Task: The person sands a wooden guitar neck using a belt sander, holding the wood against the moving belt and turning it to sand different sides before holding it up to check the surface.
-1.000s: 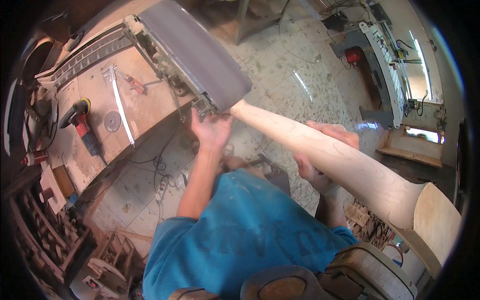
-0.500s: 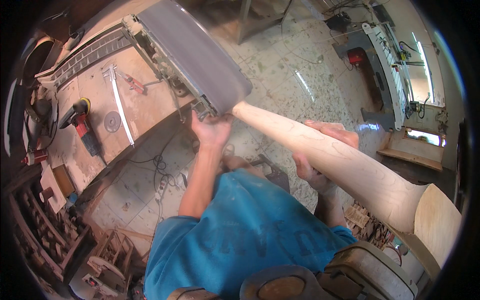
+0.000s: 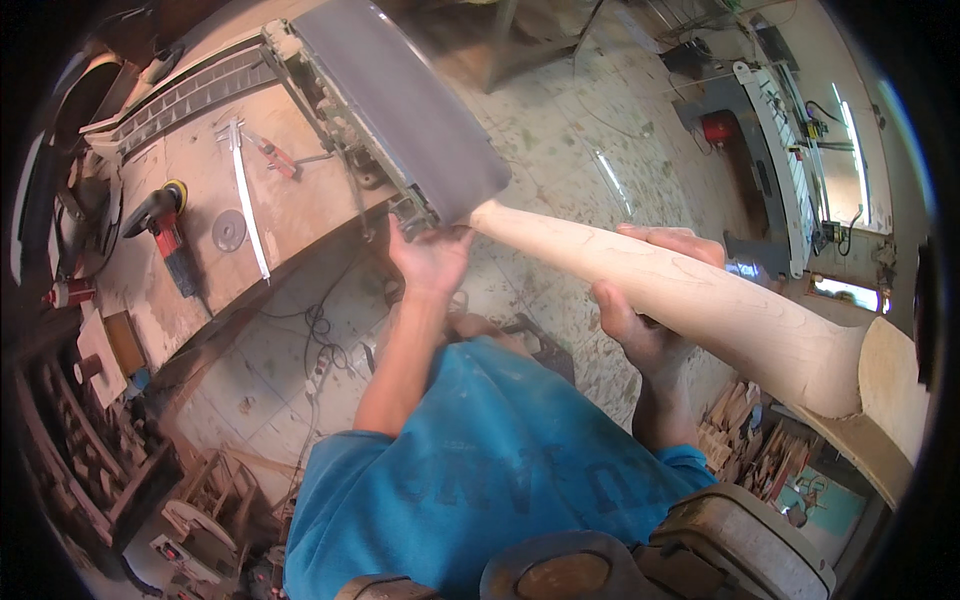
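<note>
A long, tapered pale wooden piece [image 3: 700, 305], shaped like a furniture leg, slants across the right side. Its flared block end is at the far right, its narrow end at the belt sander [image 3: 405, 100]. My right hand [image 3: 660, 320] grips the thick middle from beneath, thumb on the near side, fingers over the far side. My left hand [image 3: 432, 262] is at the sander's near end, beside the narrow tip. Its thumb points up, and its other fingers are mostly hidden in shadow under the sander's end. The tip meets the belt's rounded end; its exact contact is hidden.
On the workbench [image 3: 285, 215] at left lie a red and black power sander [image 3: 165, 240], a grey disc [image 3: 229, 230], a caliper [image 3: 245, 195] and a red-handled tool [image 3: 277, 158]. Cables [image 3: 318, 325] trail on the dusty floor. Wood offcuts [image 3: 755, 435] are piled at lower right.
The wooden piece has turned slightly and its wide end has shifted right and up. My right hand has risen a little with it. My left hand stays by the sander's end.
</note>
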The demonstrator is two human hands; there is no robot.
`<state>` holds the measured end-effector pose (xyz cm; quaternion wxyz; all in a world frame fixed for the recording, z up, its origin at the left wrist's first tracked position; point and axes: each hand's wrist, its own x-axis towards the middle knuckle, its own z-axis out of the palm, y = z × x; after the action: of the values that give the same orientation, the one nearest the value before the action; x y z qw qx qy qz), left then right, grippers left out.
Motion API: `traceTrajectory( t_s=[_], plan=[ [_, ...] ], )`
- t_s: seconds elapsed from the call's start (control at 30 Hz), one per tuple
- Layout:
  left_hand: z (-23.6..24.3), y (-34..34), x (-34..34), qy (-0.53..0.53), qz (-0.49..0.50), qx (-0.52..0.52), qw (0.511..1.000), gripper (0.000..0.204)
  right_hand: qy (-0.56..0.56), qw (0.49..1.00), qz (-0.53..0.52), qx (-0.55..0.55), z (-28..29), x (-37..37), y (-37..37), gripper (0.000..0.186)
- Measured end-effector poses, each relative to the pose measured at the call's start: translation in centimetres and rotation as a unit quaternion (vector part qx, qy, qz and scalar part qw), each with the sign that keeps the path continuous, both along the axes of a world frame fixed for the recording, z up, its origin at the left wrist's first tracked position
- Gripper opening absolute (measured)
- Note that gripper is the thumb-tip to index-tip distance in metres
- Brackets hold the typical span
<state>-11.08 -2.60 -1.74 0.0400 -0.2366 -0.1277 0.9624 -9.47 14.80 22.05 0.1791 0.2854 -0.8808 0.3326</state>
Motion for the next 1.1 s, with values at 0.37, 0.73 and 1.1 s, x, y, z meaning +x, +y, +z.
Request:
traceTrajectory(
  t_s=[0.37,0.73,1.1],
  plan=[
    [-1.0,0.5,0.0,0.035,0.009,-0.022,0.999,0.085,-0.027,0.999,-0.016,-0.035,0.4,-0.6,0.7,0.054],
    [0.6,-0.3,0.3,0.002,-0.005,-0.036,0.999,0.081,-0.01,0.994,0.004,-0.11,-1.7,-0.9,0.7,0.051],
    [0.9,0.4,0.5,0.022,0.015,-0.016,1.0,0.081,0.004,0.996,0.0,-0.088,-0.8,0.2,2.1,0.049]
  ],
)
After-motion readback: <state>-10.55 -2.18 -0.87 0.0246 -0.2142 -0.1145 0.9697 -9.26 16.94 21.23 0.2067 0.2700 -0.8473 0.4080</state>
